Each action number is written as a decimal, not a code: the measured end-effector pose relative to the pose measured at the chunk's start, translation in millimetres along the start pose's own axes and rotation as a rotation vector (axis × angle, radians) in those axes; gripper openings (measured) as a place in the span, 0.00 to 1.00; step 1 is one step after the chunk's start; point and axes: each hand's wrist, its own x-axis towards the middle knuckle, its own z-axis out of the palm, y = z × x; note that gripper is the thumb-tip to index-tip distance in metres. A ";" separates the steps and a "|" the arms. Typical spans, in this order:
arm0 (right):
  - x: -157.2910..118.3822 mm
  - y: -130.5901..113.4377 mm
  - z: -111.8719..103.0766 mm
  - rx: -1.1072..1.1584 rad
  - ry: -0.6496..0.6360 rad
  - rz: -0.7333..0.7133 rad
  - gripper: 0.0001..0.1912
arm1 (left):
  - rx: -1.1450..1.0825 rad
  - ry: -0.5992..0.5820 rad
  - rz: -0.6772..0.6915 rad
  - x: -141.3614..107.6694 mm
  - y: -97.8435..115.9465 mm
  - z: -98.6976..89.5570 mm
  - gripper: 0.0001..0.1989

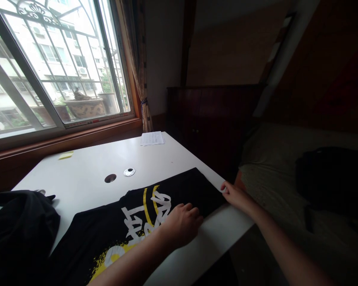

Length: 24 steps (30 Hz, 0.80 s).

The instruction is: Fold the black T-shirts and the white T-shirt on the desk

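Note:
A black T-shirt [113, 222] with white lettering and yellow splashes lies spread across the white table [89, 171]. My left hand [181, 224] rests on its printed part, knuckles up and fingers curled under. Whether cloth is caught in those fingers is hidden. At the table's right edge, my right hand [234, 195] is closed, thumb and forefinger bent together at the far end of the T-shirt. Its grip on the cloth there is partly hidden.
Dark bundled cloth [20, 222] sits at the table's left. Farther back are sheets of paper [152, 138], a yellow sticky note [66, 155], a cable hole [110, 178] and a round cover [129, 172]. A black bag [331, 178] lies on a bed at right.

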 end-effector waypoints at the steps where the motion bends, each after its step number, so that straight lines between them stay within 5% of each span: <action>1: 1.0 0.0 -2.1 -0.023 -0.023 -0.002 0.11 | -0.013 0.016 -0.020 0.2 -4.2 -1.1 0.10; 7: 10.1 -13.4 -8.4 0.001 -0.017 -0.011 0.06 | -0.083 0.169 -0.214 -4.8 -46.2 15.6 0.21; 13: 8.4 -44.7 14.4 -0.092 0.134 -0.258 0.15 | -0.124 0.056 -0.174 -14.9 -65.5 45.8 0.29; 17: 11.8 -45.1 22.8 -0.132 0.168 -0.154 0.19 | -0.125 0.042 -0.174 -15.6 -64.9 48.8 0.30; 24: 17.5 -46.5 13.1 -0.078 0.004 -0.013 0.12 | -0.115 0.028 -0.165 -14.8 -65.2 44.7 0.31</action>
